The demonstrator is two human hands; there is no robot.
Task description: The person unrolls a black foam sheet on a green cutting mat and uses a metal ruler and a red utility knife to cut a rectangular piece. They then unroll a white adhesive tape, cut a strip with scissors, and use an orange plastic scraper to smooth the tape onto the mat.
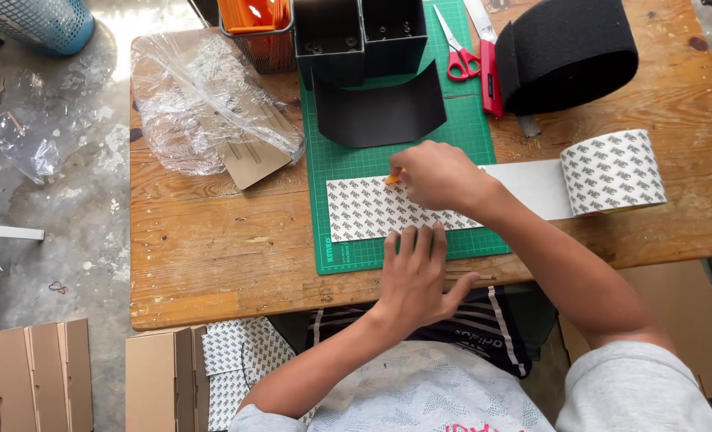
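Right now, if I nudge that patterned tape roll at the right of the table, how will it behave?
The tape roll lies on its curved side, so it would probably roll. Its unrolled strip, under the left hand and right hand, may restrain it. The strip looks thin, likely floppy.

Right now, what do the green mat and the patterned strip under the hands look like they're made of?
Green mat: likely matte rubbery vinyl, with a printed grid. Patterned strip: seems paper-backed adhesive sheet, white with a repeating grey print, running from the roll.

one pair of scissors (457, 54), one tape roll (612, 171), one cutting mat (474, 128), two hands (440, 178).
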